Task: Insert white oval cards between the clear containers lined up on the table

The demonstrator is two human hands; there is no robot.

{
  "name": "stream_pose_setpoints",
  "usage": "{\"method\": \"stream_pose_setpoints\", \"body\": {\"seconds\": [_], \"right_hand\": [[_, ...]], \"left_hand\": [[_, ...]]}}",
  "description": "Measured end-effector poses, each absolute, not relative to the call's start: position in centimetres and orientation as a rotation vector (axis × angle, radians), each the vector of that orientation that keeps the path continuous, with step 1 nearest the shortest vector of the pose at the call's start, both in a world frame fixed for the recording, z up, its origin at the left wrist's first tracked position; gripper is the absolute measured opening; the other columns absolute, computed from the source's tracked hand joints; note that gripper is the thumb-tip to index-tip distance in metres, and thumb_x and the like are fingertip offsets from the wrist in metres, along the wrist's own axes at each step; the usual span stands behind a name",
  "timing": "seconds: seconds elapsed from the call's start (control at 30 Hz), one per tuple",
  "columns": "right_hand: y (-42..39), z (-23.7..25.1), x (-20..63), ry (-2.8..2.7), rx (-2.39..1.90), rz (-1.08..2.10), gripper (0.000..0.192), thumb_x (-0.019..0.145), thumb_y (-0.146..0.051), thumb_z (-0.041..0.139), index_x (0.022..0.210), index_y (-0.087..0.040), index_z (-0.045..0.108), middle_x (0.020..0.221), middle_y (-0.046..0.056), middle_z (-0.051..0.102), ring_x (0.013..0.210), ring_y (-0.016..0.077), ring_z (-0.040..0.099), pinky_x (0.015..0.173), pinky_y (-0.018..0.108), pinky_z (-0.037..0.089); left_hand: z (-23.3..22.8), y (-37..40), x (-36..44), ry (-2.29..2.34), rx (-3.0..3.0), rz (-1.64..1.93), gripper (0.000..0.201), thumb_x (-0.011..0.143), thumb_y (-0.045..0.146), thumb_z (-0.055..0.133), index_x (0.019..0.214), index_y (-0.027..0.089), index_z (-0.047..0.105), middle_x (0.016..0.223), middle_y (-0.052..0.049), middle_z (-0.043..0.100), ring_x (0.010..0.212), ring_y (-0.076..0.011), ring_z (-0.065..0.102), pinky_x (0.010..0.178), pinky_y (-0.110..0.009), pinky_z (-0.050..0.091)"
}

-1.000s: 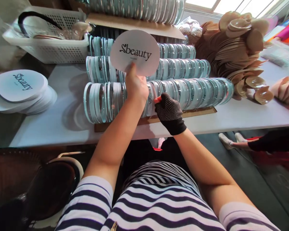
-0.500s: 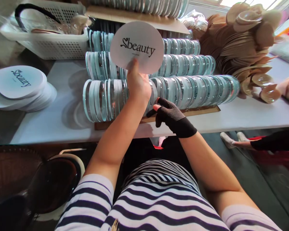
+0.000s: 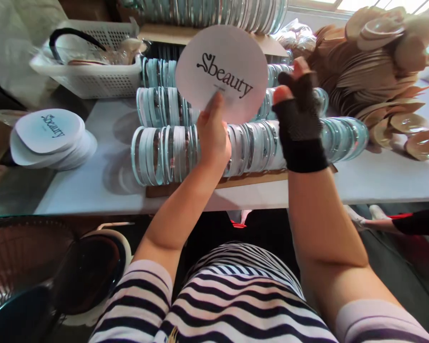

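A: Item one: printed card disc [image 3: 223, 71], white, rounded, marked "Sbeauty". Location?

B: Upper centre of the frame, raised above the tabletop [image 3: 93, 186]. The left hand [image 3: 212, 136] keeps a narrow grip on its lower edge, thumb on the printed face, fingers hidden behind.

A: Handling notes?

B: Judged thin and very light; it stands flat from an edge pinch, so fairly stiff, though likely to crease if squeezed hard. The surface looks smooth, possibly slippery. Best taken at the rim, clear of the lettering, as it is now.

A: Right hand [image 3: 300, 114]?

B: In a black fingerless glove, right of centre, just beside the disc's right edge. Grip wide, fingers spread, holding nothing; whether a fingertip touches the card I cannot tell.

A: Item two?

B: Rows of clear round cases [image 3: 164, 152], standing on edge on a cardboard sheet at centre, behind both hands. Probably hard plastic, light, apt to roll or topple sideways.

A: Remaining entries?

B: Stack of matching printed discs [image 3: 50, 138] at left; white perforated basket [image 3: 93, 76] at upper left; heap of beige moulded cups [image 3: 375, 62] at upper right.
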State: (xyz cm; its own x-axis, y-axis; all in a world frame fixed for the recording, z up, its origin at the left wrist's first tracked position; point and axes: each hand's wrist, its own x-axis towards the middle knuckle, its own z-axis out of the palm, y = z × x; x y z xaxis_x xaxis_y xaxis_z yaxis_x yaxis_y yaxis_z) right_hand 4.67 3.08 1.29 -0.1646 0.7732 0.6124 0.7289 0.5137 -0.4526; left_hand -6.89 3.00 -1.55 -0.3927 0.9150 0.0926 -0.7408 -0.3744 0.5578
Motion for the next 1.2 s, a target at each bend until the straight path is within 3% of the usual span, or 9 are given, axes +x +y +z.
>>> {"method": "stream_pose_setpoints", "body": {"seconds": [0.17, 0.3, 0.4, 0.47, 0.53, 0.77, 0.87, 1.03, 1.2], "right_hand": [[0.7, 1.7, 2.4, -1.744, -1.315, -0.315, 0.04, 0.097, -0.039, 0.043, 0.121, -0.014, 0.062, 0.118, 0.014, 0.068, 0.113, 0.0262, 0.065, 0.097, 0.043, 0.052], [-6.5, 2.1, 4.3, -1.907, -1.262, -0.471, 0.061, 0.098, -0.038, 0.043, 0.156, -0.023, 0.03, 0.159, 0.007, 0.035, 0.146, 0.0282, 0.036, 0.104, 0.041, 0.049], [-10.7, 1.4, 5.2, -2.123, -1.399, -0.427, 0.067, 0.097, -0.04, 0.04, 0.16, -0.034, 0.016, 0.142, 0.011, 0.057, 0.107, 0.0319, 0.068, 0.07, 0.042, 0.059], [-11.7, 0.2, 4.7, -2.189, -1.442, -0.442, 0.065, 0.097, -0.04, 0.038, 0.159, -0.033, 0.019, 0.111, 0.013, 0.072, 0.066, 0.0268, 0.069, 0.053, 0.039, 0.053], [-11.3, -1.3, 3.3, -2.217, -1.452, -0.448, 0.062, 0.097, -0.038, 0.037, 0.157, -0.028, 0.027, 0.089, 0.011, 0.074, 0.053, 0.0234, 0.064, 0.05, 0.036, 0.049], [-5.3, -5.0, -2.0, -2.294, -1.696, -0.133, 0.059, 0.094, -0.03, 0.039, 0.15, -0.01, 0.04, 0.076, 0.011, 0.072, 0.059, 0.0211, 0.063, 0.061, 0.031, 0.047], [-4.9, -4.7, -1.6, -2.226, -1.6, 0.031, 0.054, 0.095, -0.041, 0.042, 0.141, -0.013, 0.05, 0.079, 0.009, 0.072, 0.063, 0.0214, 0.063, 0.062, 0.031, 0.046], [-3.5, -4.6, -0.7, -2.05, -1.488, 0.237, 0.019, 0.087, -0.029, 0.051, 0.097, -0.018, 0.063, 0.074, 0.004, 0.068, 0.064, 0.0171, 0.061, 0.063, 0.029, 0.046], [-2.8, -4.9, -2.2, -2.162, -1.594, 0.159, 0.018, 0.088, -0.021, 0.048, 0.095, -0.017, 0.064, 0.082, 0.008, 0.07, 0.072, 0.0187, 0.064, 0.068, 0.029, 0.046]], "left_hand": [[-1.2, -0.5, -10.8, 0.603, 0.916, 1.837, 0.024, 0.097, 0.019, 0.053, 0.112, 0.028, 0.069, 0.128, 0.0, 0.068, 0.133, -0.0196, 0.054, 0.118, -0.038, 0.036], [-1.0, -2.4, -17.4, 1.018, 1.414, 1.677, 0.038, 0.082, 0.019, 0.073, 0.116, 0.036, 0.07, 0.139, 0.002, 0.061, 0.147, -0.0247, 0.035, 0.124, -0.04, 0.018], [-1.9, -2.1, -19.8, 1.302, 1.585, 1.36, 0.034, 0.071, 0.02, 0.082, 0.101, 0.036, 0.075, 0.134, 0.001, 0.065, 0.149, -0.0307, 0.028, 0.125, -0.048, -0.001], [-2.8, -1.5, -19.9, 1.347, 1.64, 1.247, 0.026, 0.072, 0.024, 0.08, 0.095, 0.037, 0.076, 0.127, 0.001, 0.069, 0.144, -0.0321, 0.036, 0.124, -0.051, -0.005], [-3.5, -1.1, -19.6, 1.351, 1.669, 1.229, 0.021, 0.074, 0.03, 0.078, 0.093, 0.039, 0.076, 0.123, 0.001, 0.071, 0.141, -0.0319, 0.042, 0.124, -0.05, -0.003], [-4.4, -0.6, -19.9, 1.403, 1.892, 1.167, 0.028, 0.079, 0.052, 0.069, 0.103, 0.039, 0.074, 0.123, -0.001, 0.07, 0.138, -0.0319, 0.045, 0.123, -0.048, 0.007], [-4.5, -0.5, -20.0, 1.407, 1.909, 1.163, 0.027, 0.079, 0.052, 0.068, 0.102, 0.04, 0.075, 0.119, -0.001, 0.072, 0.136, -0.0328, 0.046, 0.122, -0.048, 0.007], [-4.6, -0.4, -19.8, 1.394, 1.822, 1.21, 0.023, 0.078, 0.045, 0.071, 0.099, 0.039, 0.076, 0.114, -0.001, 0.073, 0.137, -0.0346, 0.044, 0.122, -0.048, 0.004], [-3.7, -1.1, -19.5, 1.557, 1.915, 1.086, 0.029, 0.085, 0.042, 0.062, 0.11, 0.035, 0.074, 0.119, -0.005, 0.071, 0.135, -0.0335, 0.046, 0.119, -0.05, 0.016]]}}
